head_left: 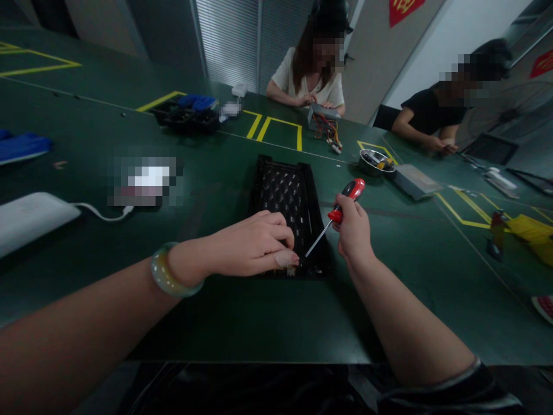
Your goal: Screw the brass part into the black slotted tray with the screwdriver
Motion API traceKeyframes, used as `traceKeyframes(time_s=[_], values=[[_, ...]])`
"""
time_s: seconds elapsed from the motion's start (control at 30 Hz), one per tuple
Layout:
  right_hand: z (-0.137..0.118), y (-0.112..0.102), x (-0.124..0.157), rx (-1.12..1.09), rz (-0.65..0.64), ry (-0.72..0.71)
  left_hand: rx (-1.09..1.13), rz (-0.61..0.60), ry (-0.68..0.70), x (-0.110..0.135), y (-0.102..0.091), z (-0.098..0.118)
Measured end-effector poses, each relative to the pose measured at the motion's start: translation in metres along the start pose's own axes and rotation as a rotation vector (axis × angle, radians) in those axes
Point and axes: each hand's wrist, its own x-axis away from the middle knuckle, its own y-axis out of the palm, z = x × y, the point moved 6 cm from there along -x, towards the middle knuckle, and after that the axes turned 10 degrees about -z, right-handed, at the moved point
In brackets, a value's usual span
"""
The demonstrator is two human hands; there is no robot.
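Note:
A black perforated metal case (288,190) lies on the dark green table (224,311) in front of me. My right hand (353,227) is closed round a red-handled screwdriver (345,199), whose shaft slants down-left to the case's near edge. My left hand (254,245), with a jade bangle on the wrist, rests on that near edge, fingers pinched beside the screwdriver tip. What the fingertips pinch is too small to see.
A white power pack with a cable (32,219) lies at the left. A metal bowl (375,161) and a grey box (415,181) sit to the right. Two other people sit at the far side, one at a wired unit (324,118). Black trays (188,118) stand at back left.

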Motion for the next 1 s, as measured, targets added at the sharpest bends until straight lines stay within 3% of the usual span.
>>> traceKeyframes(time_s=[1.0], values=[[0.0012, 0.0014, -0.0019, -0.019, -0.022, -0.046, -0.167, 0.009, 0.05, 0.0034, 0.0, 0.0024]])
